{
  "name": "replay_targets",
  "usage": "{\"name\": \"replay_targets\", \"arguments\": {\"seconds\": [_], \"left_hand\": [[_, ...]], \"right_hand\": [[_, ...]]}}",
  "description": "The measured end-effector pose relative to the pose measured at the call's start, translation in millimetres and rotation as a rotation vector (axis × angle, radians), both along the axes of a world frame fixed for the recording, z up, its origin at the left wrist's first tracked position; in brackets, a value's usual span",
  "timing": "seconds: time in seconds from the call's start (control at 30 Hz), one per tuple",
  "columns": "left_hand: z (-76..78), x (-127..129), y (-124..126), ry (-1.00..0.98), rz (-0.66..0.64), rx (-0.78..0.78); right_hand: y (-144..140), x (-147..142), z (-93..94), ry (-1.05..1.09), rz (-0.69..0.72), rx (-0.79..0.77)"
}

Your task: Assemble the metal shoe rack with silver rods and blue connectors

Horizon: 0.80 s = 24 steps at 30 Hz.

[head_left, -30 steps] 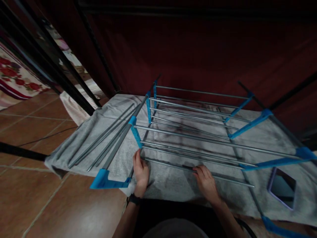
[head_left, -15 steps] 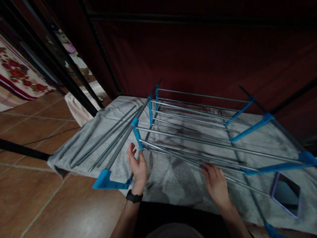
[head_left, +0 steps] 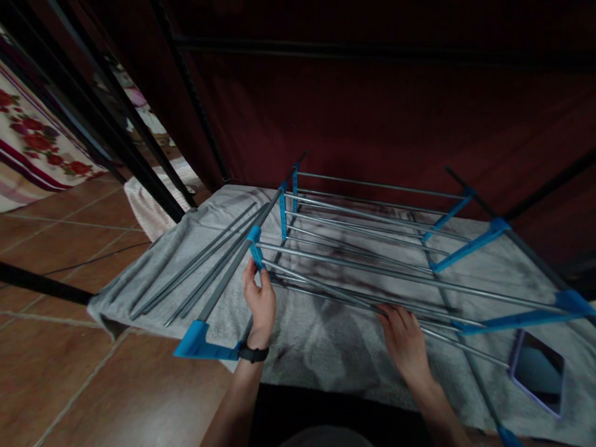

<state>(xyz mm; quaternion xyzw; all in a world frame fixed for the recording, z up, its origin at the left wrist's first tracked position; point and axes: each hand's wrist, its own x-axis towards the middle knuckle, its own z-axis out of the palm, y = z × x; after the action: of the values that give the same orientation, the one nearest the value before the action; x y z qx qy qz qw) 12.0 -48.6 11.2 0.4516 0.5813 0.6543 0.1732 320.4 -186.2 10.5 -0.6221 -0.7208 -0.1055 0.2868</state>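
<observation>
Your left hand had risen from the towel to pinch the blue bracket near its left edge. Your right hand stayed clenched on 1 loose rod, now angled up toward that bracket, likely ready for seating.

Left hand now up at blue bracket, rod end raised.

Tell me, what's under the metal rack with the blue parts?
A grey towel lies spread under the rack, over the tiled floor. The floor beneath the towel is hidden.
</observation>
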Motion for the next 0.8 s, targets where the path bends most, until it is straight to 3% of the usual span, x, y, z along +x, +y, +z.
{"name": "replay_targets", "arguments": {"seconds": [0.53,0.8], "left_hand": [[-1.1,1.7,1.6,0.14,0.086,0.021],[-2.9,-4.4,2.5,0.11,0.055,-0.005]], "right_hand": [[23.3,11.4,12.1,0.001,0.046,0.051],[32.5,-0.2,20.9,0.044,-0.019,0.056]]}}
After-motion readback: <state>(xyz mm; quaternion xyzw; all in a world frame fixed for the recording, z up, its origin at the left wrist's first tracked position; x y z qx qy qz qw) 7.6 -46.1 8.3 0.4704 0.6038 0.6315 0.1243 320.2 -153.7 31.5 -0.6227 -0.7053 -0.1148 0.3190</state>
